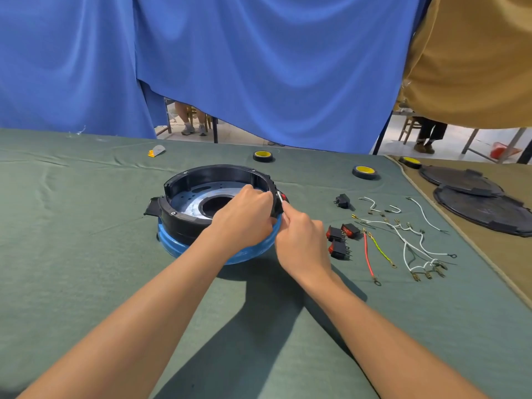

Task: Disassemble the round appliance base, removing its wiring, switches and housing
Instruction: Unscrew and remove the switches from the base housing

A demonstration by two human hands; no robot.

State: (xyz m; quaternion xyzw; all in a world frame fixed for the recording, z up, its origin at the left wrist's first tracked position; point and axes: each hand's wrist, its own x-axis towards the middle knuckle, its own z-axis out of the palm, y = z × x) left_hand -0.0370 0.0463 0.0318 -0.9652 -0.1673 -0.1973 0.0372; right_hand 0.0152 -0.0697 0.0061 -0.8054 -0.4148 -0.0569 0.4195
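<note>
Both forearms come in from the bottom edge and meet at the right side of the round base point(218, 171), which sits mid-tabletop point(86, 226) on its blue ring point(178, 246). The left hand point(244, 217) is draped over the black rim, with its fingers curled down and clamped on it. The right hand point(299, 240) is tucked just beside it, fingers pinched together on a thin metal tool point(279, 197) that's angled up at the red switch point(285, 197) set in the rim. Three loose switches point(336, 234) and a bunch of wires point(408, 240) lie off to the right.
</note>
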